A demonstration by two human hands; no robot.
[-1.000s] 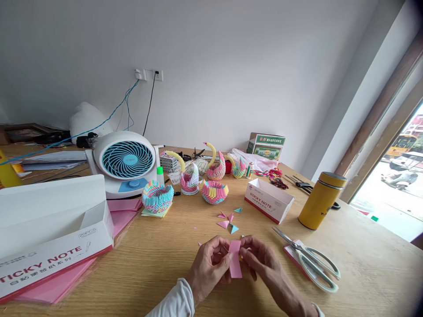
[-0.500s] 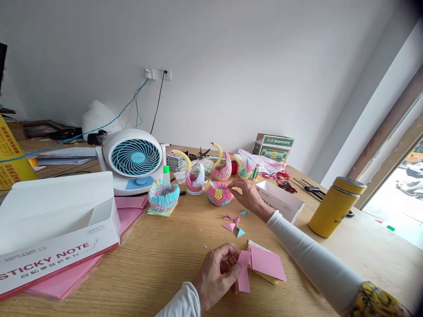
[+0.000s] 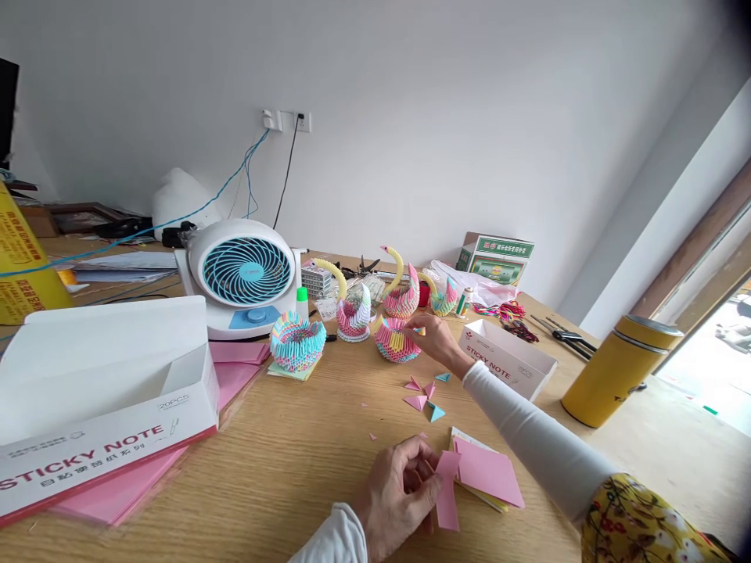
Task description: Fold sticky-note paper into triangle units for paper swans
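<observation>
Fingers of the left hand (image 3: 399, 494) are pinching a pink paper strip (image 3: 447, 496) near-centre, beside a sticky-note pad (image 3: 490, 478). Right hand (image 3: 431, 338) is reaching far, fingertips closing on the paper bowl (image 3: 395, 341). Risk: sleeve is passing over loose folded triangles (image 3: 423, 394), could scatter them. Both boxes (image 3: 106, 438) (image 3: 508, 361) are reading "STICKY NOTE".

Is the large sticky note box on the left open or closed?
Open. The sticky note box has its lid flap raised behind it, and the white inside shows.
</observation>
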